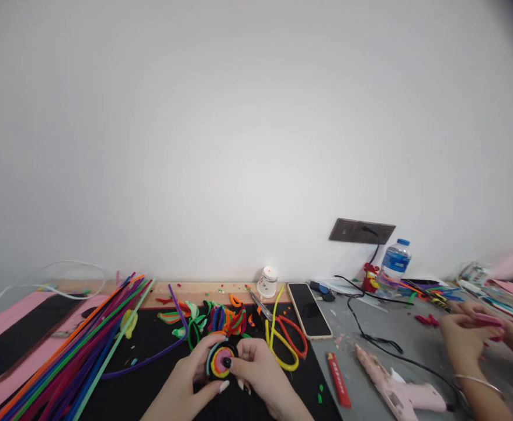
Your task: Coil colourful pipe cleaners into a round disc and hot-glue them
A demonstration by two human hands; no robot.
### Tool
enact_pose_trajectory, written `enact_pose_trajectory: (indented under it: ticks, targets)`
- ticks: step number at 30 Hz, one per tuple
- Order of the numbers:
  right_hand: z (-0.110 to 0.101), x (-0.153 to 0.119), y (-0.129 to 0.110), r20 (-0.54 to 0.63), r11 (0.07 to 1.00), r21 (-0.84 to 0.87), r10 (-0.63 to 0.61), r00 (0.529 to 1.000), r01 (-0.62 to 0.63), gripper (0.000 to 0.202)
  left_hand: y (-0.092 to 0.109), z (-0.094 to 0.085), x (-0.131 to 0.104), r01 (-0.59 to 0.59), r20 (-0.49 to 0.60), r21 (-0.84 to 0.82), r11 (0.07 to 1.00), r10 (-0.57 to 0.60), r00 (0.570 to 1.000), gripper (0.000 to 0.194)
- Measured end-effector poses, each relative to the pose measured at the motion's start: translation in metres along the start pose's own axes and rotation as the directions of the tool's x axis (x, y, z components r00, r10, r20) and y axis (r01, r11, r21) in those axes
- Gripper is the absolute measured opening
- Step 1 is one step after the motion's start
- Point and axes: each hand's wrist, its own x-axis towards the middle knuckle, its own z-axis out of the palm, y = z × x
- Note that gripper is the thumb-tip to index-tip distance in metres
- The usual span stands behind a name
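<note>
A small round coil of pipe cleaners (222,355), with a pink middle and yellow, black and light blue rings, is held upright between my two hands. My left hand (195,374) grips its left edge between thumb and fingers. From the other side, my right hand (259,368) pinches it, thumb pressed on the face. Just behind lie several bent, multicoloured pipe-cleaner loops (221,318) on a black mat (146,386). A bent yellow pipe cleaner (289,367) lies right of my right hand, beside scissors with orange-red handles (302,345).
Long loose pipe cleaners (63,356) fan out at the left. A phone (309,311), a paper cup (267,283), a red utility-blade pack (338,379) and a pink glue gun (401,389) with a cable lie rightward. Another person's hands (467,333) work at far right near a bottle (394,263).
</note>
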Motion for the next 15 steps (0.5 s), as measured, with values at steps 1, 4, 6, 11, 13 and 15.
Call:
enact_pose_trajectory:
  ticks: [1,4,6,11,13,15]
  targets:
    - [0.0,0.001,0.0,-0.001,1.0,-0.002,-0.001,1.0,0.001,0.04,-0.002,0.0,0.0,-0.001,-0.002,-0.017,1.0,0.001,1.0,0.048]
    - [0.0,0.003,0.002,0.0,1.0,-0.001,-0.011,1.0,0.011,0.04,-0.008,-0.002,0.001,0.01,-0.025,-0.069,0.998,-0.011,1.0,0.044]
    - [-0.002,0.004,0.004,0.001,1.0,0.01,-0.025,1.0,0.025,0.039,-0.013,-0.003,0.002,0.014,-0.052,-0.097,0.995,-0.02,0.998,0.043]
    - [-0.009,0.007,0.003,-0.094,0.995,0.031,-0.097,0.991,0.1,0.034,-0.021,-0.004,0.005,0.019,-0.109,-0.161,0.987,-0.037,0.993,0.044]
    - [-0.013,0.007,0.0,-0.179,0.99,-0.013,-0.142,0.974,0.142,0.031,-0.02,-0.005,0.006,0.006,-0.177,-0.171,0.985,-0.036,0.984,0.047]
    - [-0.02,0.007,-0.007,-0.272,0.978,-0.093,-0.204,0.94,0.185,0.028,-0.018,-0.006,0.007,0.003,-0.225,-0.176,0.984,-0.043,0.973,0.051]
